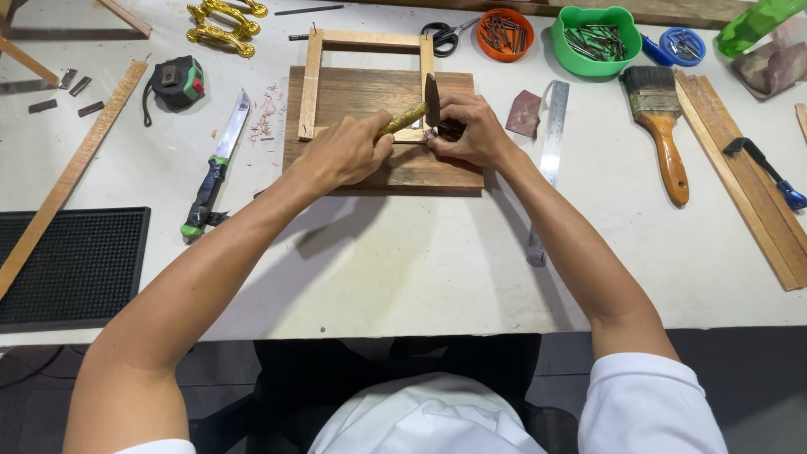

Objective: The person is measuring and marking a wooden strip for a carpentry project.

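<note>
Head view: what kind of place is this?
Likely a small woodworking or framing workbench: the left hand holds a hammer over a wooden frame, with bowls of nails, a steel ruler and a paintbrush nearby.

I see a white table point(403, 261), a wood board point(378, 88), knife point(217, 164), ruler point(551, 147), paintbrush point(660, 126), tape measure point(175, 82), black mat point(76, 265), two bowls of nails point(551, 35).

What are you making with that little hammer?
A person is working on a small wooden frame that lies on a wooden board. The left hand grips a small hammer with a yellowish handle, its head at the frame's lower right corner. The right hand pinches that corner. Bowls of nails, a paintbrush and a knife lie nearby.
</note>
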